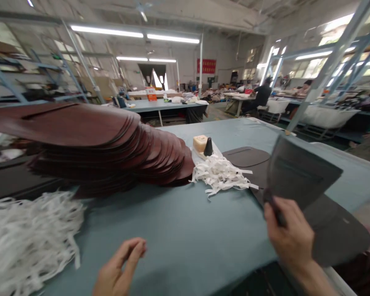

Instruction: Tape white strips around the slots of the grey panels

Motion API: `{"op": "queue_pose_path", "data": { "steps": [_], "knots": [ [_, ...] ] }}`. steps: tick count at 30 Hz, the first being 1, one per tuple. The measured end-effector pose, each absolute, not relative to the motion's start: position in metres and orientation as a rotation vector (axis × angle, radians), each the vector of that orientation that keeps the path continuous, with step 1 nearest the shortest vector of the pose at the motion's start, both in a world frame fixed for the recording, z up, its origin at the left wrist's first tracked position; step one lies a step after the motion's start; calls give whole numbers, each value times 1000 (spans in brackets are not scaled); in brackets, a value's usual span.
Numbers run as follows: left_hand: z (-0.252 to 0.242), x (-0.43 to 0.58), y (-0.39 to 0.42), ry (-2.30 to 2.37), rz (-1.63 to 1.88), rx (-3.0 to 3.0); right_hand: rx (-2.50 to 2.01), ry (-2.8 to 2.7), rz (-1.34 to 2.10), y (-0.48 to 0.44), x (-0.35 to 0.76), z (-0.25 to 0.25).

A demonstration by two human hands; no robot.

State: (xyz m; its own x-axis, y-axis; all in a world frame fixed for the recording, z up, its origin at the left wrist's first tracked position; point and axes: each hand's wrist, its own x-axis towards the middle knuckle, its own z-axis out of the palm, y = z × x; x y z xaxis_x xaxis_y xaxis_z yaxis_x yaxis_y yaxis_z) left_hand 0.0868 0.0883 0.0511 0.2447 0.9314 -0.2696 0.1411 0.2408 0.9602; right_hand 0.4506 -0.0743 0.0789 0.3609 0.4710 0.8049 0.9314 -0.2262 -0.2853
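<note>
My right hand (288, 234) is closed on the lower corner of a dark grey cut panel (299, 174) and holds it raised above more dark panels (336, 230) lying on the table's right side. My left hand (119, 269) hovers over the blue-grey table (179, 222) near its front edge, fingers loosely curled and apart, holding nothing. A tall fanned stack of brown leather pieces (105, 144) leans across the left half of the table.
White paper strips lie in a small heap (222, 174) mid-table and a large heap (24, 238) at front left. A cream block (200, 143) and a black cone (208, 147) stand behind. Other tables, metal racks and a seated person (260, 96) are farther back.
</note>
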Motion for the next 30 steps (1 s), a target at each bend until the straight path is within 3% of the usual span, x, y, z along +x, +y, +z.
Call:
{"op": "queue_pose_path", "data": {
  "steps": [5,9,14,18,23,30],
  "knots": [
    [18,94,91,1009,641,890,-1427,-1882,174,-49,269,10],
    [7,63,110,1028,589,526,-1153,-2086,702,-43,236,-9],
    [9,14,106,1059,653,481,-1781,-1659,402,-4,313,-3],
    [18,-15,76,1083,643,551,-1908,-1693,200,25,331,-17],
    [17,-22,46,1175,692,743,-1935,-1537,548,42,303,-25],
    [13,-8,46,1202,744,561,-1772,-1413,1160,46,321,0]
  ]
}}
